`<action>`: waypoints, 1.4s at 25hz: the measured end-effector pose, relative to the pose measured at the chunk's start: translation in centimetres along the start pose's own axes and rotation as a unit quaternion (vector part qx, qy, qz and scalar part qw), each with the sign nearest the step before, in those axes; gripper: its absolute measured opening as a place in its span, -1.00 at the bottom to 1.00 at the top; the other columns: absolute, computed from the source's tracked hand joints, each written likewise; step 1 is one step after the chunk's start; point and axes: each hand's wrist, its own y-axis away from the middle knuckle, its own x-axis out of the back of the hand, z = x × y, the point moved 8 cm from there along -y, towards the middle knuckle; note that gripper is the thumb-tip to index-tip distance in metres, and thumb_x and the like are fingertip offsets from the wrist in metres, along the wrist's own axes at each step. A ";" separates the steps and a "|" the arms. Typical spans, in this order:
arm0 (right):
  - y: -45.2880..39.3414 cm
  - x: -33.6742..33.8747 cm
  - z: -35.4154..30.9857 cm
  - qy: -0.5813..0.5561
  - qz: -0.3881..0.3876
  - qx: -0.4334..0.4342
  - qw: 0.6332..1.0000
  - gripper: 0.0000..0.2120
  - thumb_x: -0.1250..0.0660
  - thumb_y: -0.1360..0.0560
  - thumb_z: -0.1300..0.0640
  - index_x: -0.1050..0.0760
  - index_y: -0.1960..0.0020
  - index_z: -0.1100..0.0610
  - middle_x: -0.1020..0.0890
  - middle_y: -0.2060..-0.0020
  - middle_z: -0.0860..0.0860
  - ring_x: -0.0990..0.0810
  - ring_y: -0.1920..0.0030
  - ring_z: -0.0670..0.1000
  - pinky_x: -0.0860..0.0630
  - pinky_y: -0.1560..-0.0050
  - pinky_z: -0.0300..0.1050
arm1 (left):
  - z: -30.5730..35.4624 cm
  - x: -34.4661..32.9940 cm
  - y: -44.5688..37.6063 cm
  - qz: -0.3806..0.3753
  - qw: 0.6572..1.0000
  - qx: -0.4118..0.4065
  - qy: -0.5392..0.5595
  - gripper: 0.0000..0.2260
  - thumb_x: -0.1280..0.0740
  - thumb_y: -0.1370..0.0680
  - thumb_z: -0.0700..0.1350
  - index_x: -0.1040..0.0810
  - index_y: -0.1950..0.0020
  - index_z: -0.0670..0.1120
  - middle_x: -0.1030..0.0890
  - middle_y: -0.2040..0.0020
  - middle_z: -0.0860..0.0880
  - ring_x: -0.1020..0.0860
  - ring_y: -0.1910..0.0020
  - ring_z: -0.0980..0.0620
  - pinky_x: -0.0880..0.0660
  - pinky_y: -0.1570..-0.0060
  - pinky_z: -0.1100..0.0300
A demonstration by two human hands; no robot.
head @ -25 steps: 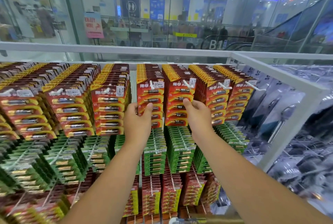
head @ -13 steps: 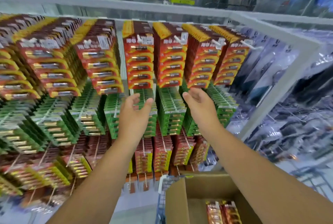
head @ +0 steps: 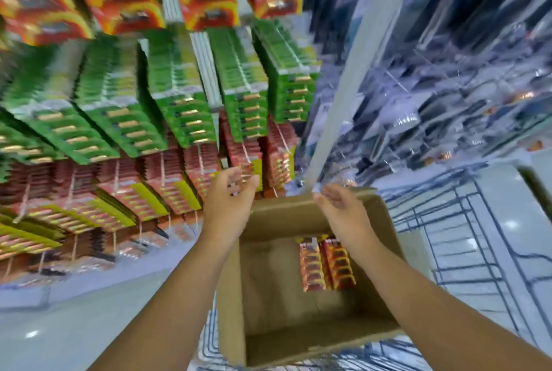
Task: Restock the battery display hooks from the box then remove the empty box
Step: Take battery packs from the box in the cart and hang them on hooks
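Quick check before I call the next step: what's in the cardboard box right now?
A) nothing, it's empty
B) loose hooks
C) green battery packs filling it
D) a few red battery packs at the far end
D: a few red battery packs lie at the far end of the cardboard box; the rest of its floor is bare.

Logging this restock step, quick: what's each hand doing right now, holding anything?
Left hand: open, fingers loosely curled, holding nothing, above the box.
Right hand: open, empty, over the box's far rim.
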 end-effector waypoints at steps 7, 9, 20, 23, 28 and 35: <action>-2.5 3.9 16.5 0.020 -0.002 -0.158 0.987 -0.72 -0.43 -0.61 0.05 -0.53 -0.28 0.08 -0.66 -0.13 -0.01 -0.61 -0.03 -0.10 -0.54 -0.16 -0.19 | -13.4 -13.6 2.0 -0.039 0.988 0.129 -0.071 -0.66 -0.47 -0.57 0.11 -0.54 -0.30 0.06 -0.61 -0.24 0.06 -0.60 -0.15 0.05 -0.54 -0.24 0.03; -3.4 3.4 21.0 0.030 -0.017 -0.199 0.979 -0.68 -0.42 -0.61 0.03 -0.52 -0.33 0.08 -0.67 -0.19 0.01 -0.63 -0.09 -0.07 -0.56 -0.14 -0.21 | -17.5 -16.5 2.5 -0.049 0.981 0.164 -0.086 -0.62 -0.46 -0.57 0.12 -0.54 -0.34 0.04 -0.61 -0.23 0.06 -0.59 -0.17 0.05 -0.53 -0.23 0.05; -10.0 -3.1 37.5 0.136 -0.008 -0.332 0.933 -0.61 -0.38 -0.61 -0.06 -0.45 -0.40 -0.03 -0.57 -0.22 0.02 -0.58 -0.20 0.08 -0.49 -0.08 -0.02 | -39.5 -30.5 0.4 -0.102 0.926 0.338 -0.134 -0.70 -0.44 -0.62 -0.03 -0.56 -0.32 -0.07 -0.66 -0.23 -0.06 -0.55 -0.01 0.05 -0.40 0.20 0.25; -11.2 -4.3 39.3 0.201 0.013 -0.337 0.920 -0.49 -0.37 -0.62 -0.03 -0.33 -0.50 0.04 -0.45 -0.40 0.09 -0.55 -0.32 0.16 -0.49 -0.10 0.00 | -41.2 -32.0 -0.4 -0.078 0.922 0.345 -0.160 -0.76 -0.46 -0.60 -0.06 -0.54 -0.23 -0.07 -0.61 -0.02 0.03 -0.55 0.02 0.02 -0.42 0.21 0.21; -13.4 -6.5 41.7 0.240 0.015 -0.340 0.909 -0.39 -0.33 -0.64 0.02 -0.24 -0.56 0.27 -0.33 -0.49 0.27 -0.45 -0.39 0.25 -0.52 -0.12 -0.28 | -42.4 -33.9 -1.3 -0.044 0.914 0.383 -0.127 -0.61 -0.55 -0.52 -0.02 -0.49 -0.24 -0.10 -0.61 -0.01 0.01 -0.61 0.09 0.04 -0.42 0.31 0.24; -13.8 -5.8 41.5 0.397 0.006 -0.335 0.854 -0.22 -0.35 -0.58 -0.26 -0.11 -0.55 0.16 -0.36 -0.43 0.20 -0.58 -0.27 0.18 -0.50 -0.04 0.00 | -43.6 -35.4 -2.0 -0.027 0.918 0.372 -0.133 -0.72 -0.53 -0.51 0.11 -0.56 -0.01 -0.04 -0.67 0.10 -0.04 -0.66 0.14 -0.06 -0.62 0.19 0.10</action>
